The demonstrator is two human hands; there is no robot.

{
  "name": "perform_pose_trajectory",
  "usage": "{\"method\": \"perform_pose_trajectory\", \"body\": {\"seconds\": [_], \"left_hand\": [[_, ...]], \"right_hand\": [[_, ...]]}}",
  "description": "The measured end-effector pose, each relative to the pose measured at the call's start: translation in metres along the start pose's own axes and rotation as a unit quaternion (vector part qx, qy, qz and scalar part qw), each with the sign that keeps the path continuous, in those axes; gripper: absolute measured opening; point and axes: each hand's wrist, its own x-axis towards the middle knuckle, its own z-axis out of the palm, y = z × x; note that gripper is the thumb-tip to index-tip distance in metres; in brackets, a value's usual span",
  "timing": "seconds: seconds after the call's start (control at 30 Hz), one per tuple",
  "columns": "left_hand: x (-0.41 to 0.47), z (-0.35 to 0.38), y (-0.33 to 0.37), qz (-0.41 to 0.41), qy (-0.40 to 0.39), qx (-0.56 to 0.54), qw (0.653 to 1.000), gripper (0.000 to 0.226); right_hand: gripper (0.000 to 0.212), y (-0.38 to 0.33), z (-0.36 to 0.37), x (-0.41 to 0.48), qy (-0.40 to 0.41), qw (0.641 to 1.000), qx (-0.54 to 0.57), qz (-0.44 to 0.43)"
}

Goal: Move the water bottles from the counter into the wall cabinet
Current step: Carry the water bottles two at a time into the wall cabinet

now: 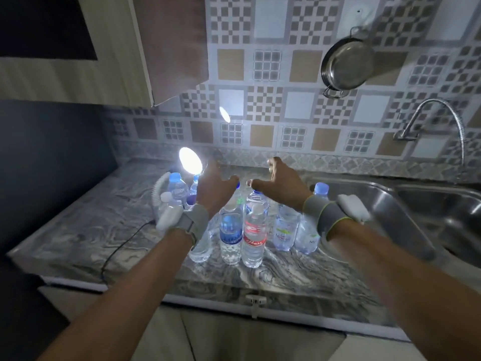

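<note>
Several clear plastic water bottles stand bunched on the marble counter (78, 230). At the front are a blue-label bottle (230, 230), a red-label bottle (254, 234) and a green-label bottle (285, 227). More bottles (177, 187) stand behind at the left, and one blue-capped bottle (320, 190) is by the sink. My left hand (214, 187) and my right hand (279, 182) hover over the bunch, fingers spread, holding nothing. Both wrists wear grey straps. The wall cabinet (117, 48) hangs at upper left with its door (174, 45) swung open.
A bright small lamp (190, 159) on a ribbed neck glares behind the left bottles; its black cord (117, 250) runs over the counter's front edge. A steel sink (429, 212) with a curved tap (440, 126) lies on the right. A steel pan (347, 65) hangs on the tiled wall.
</note>
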Motion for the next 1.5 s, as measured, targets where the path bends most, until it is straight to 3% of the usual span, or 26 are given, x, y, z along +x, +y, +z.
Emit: {"method": "perform_pose_trajectory", "body": {"seconds": [0.17,0.4,0.7,0.8,0.97,1.27,1.37,1.5], "left_hand": [[-0.016,0.018,-0.04,-0.047,-0.029,0.039,0.998,0.052],[-0.022,0.036,-0.073,-0.069,-0.065,0.061,0.994,0.054],[-0.023,0.058,-0.129,-0.107,-0.115,-0.011,0.988,0.076],[-0.021,0.066,-0.147,-0.107,-0.138,-0.041,0.984,0.073],[-0.025,0.063,-0.141,-0.094,-0.132,-0.062,0.985,0.067],[-0.029,0.064,-0.135,-0.065,-0.086,-0.02,0.994,0.05],[-0.034,0.069,-0.134,-0.059,-0.065,-0.012,0.996,0.053],[-0.035,0.071,-0.125,-0.051,-0.047,0.005,0.998,0.057]], "right_hand": [[0.076,0.039,0.035,-0.013,-0.038,0.997,0.009,0.059],[0.069,0.077,0.077,-0.02,-0.024,0.995,0.041,0.088],[0.068,0.101,0.113,-0.022,0.016,0.99,0.081,0.112],[0.063,0.106,0.119,-0.022,0.029,0.989,0.098,0.102],[0.048,0.11,0.119,-0.019,0.057,0.987,0.112,0.102],[0.043,0.108,0.103,-0.026,0.073,0.986,0.132,0.075],[0.038,0.096,0.088,-0.026,0.08,0.978,0.181,0.07],[0.04,0.074,0.066,-0.021,0.093,0.982,0.163,0.035]]}}
